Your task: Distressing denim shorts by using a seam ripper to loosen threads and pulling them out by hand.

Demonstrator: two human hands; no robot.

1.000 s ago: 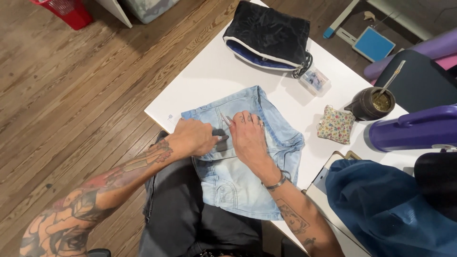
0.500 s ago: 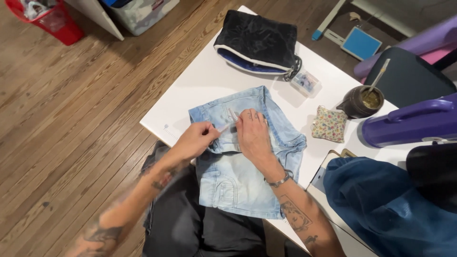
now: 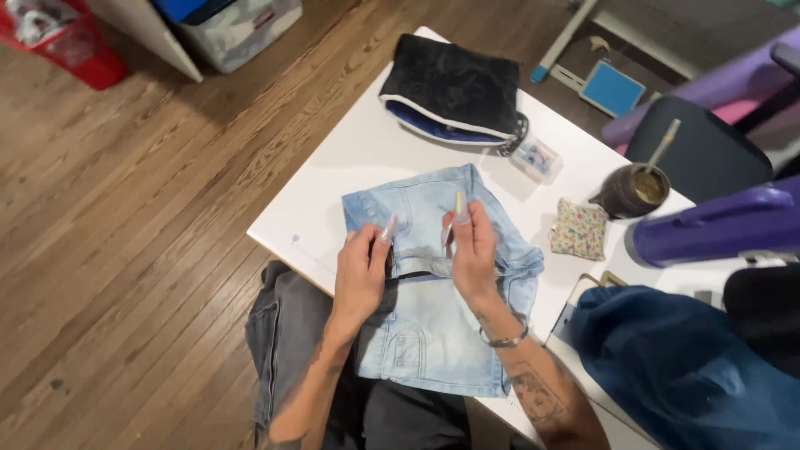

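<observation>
I see left hand point(image 3: 360, 279) flat, fingers loose, on pale blue denim shorts point(image 3: 433, 333) spread over white table point(image 3: 333, 192). Right hand point(image 3: 472, 254) pinches waistband fabric at fingertips; floral pouch point(image 3: 579, 229) well beyond.

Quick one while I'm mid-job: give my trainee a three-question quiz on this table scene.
1. True or false: both hands rest on the light denim shorts.
2. What lies right of the shorts? A) floral pouch B) red bin C) black bag
3. Fill in: the right hand wears a ____ at its wrist.

Key: 1 true, the left hand too. 2 A, the floral pouch. 3 bracelet.
</observation>
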